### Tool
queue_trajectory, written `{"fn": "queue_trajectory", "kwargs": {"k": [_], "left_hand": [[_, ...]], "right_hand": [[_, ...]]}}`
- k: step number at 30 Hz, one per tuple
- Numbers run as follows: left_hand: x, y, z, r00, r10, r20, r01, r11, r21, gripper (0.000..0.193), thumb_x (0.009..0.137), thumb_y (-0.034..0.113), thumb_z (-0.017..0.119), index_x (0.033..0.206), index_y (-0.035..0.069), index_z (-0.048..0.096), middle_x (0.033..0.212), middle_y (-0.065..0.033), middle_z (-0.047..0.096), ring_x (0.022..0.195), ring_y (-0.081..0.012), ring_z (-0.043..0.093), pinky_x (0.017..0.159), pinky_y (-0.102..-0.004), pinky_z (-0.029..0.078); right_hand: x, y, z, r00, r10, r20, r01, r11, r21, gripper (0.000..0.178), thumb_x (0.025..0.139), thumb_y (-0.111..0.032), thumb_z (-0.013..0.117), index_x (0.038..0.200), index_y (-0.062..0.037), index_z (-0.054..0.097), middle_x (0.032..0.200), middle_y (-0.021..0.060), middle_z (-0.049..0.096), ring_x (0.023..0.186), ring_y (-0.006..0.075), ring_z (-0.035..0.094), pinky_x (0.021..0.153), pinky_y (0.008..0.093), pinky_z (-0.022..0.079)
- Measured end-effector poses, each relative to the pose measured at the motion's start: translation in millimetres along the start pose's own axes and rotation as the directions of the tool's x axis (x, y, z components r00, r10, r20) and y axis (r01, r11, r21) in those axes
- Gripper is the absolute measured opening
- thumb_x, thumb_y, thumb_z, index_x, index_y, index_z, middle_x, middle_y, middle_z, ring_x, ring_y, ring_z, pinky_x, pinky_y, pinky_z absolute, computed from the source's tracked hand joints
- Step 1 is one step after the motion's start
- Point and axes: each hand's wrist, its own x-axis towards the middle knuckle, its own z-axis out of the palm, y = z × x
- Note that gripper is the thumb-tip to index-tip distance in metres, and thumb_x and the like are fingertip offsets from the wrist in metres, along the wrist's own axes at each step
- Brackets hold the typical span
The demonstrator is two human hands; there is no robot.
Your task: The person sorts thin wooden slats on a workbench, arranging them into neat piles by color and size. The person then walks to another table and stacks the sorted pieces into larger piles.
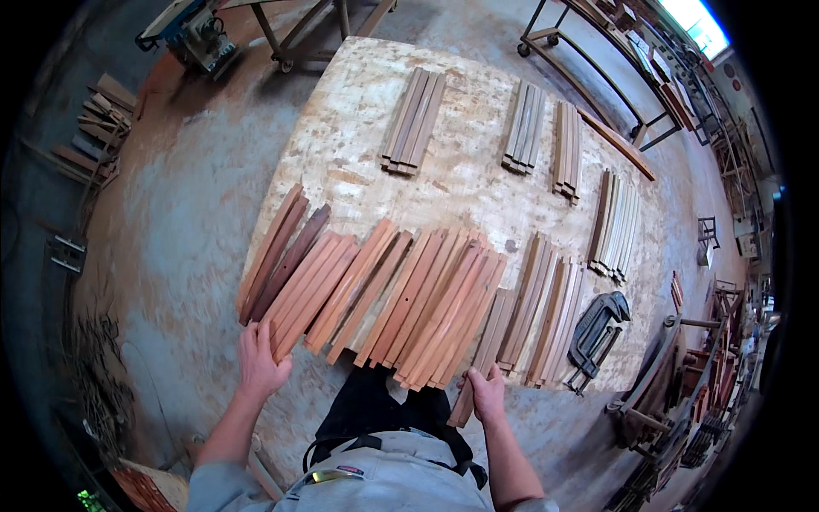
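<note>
A brown stick [498, 322] lies at the right of a fanned row of wooden sticks, its near end jutting past the table edge toward the wearer; from my remote post I see the right hand [487, 394] closed on it close to that end, the stick running between thumb and fingertips, the pinch narrow; the undersides of those fingers are hidden from me.

At the row's other side, the left hand [262, 362] meets the near ends of some reddish sticks [311, 286]; its fingers lie along the left of the ends, thumb a little apart on the right; I cannot tell whether they grip or merely press.

Between the hands spreads the middle of the row, orange-brown sticks [409, 294] packed side by side, some overlapping; all rest on a pale, stained table [333, 162]; a dark metal clamp [589, 340] lies at its near right; farther back, I see separate stacks of sticks [415, 119].
</note>
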Motion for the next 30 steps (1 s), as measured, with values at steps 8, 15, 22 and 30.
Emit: {"fn": "queue_trajectory", "kwargs": {"k": [8,15,22,30], "left_hand": [[39.8,13.0,-22.0,0.985,-0.114,-0.133,0.089,0.98,-0.18,0.079,0.073,0.014,0.072,0.144,0.001,0.041,0.132,-0.0245,0.046,0.125,-0.0435,0.045,0.107,-0.0518,0.037],[233.4,40.7,8.4,0.925,-0.251,-0.286,0.164,0.941,-0.294,0.071,0.079,0.023,0.071,0.14,-0.002,0.045,0.133,-0.0265,0.051,0.128,-0.0415,0.046,0.109,-0.0482,0.037],[373.7,79.2,39.9,0.956,-0.195,-0.221,0.181,0.98,-0.083,0.077,0.081,0.032,0.066,0.144,0.0,0.039,0.131,-0.0286,0.049,0.125,-0.0436,0.046,0.108,-0.0509,0.037],[406.6,84.3,93.9,0.979,-0.179,-0.101,0.194,0.968,0.161,0.087,0.083,0.037,0.064,0.153,0.002,0.027,0.133,-0.03,0.046,0.125,-0.044,0.044,0.108,-0.0536,0.036]], "right_hand": [[2.0,2.3,-1.0,1.0,0.007,-0.016,-0.007,1.0,-0.003,0.028,0.091,-0.007,0.062,0.115,0.0002,0.051,0.088,0.0108,0.063,0.068,0.0211,0.067,0.063,0.0341,0.057],[1.6,-0.9,3.1,1.0,0.005,-0.029,-0.005,1.0,-0.021,0.029,0.09,-0.008,0.063,0.115,-0.0006,0.05,0.088,0.0103,0.063,0.068,0.0216,0.067,0.06,0.035,0.057],[-1.5,-1.1,9.1,0.996,0.029,-0.089,-0.032,0.999,-0.033,0.032,0.089,-0.007,0.065,0.117,-0.0005,0.051,0.094,0.0116,0.066,0.07,0.0207,0.067,0.064,0.0347,0.058],[2.3,12.4,7.3,0.992,0.017,-0.124,-0.02,1.0,-0.023,0.031,0.09,-0.005,0.065,0.117,-0.0009,0.05,0.095,0.0112,0.066,0.071,0.0208,0.068,0.064,0.0344,0.058]]}}
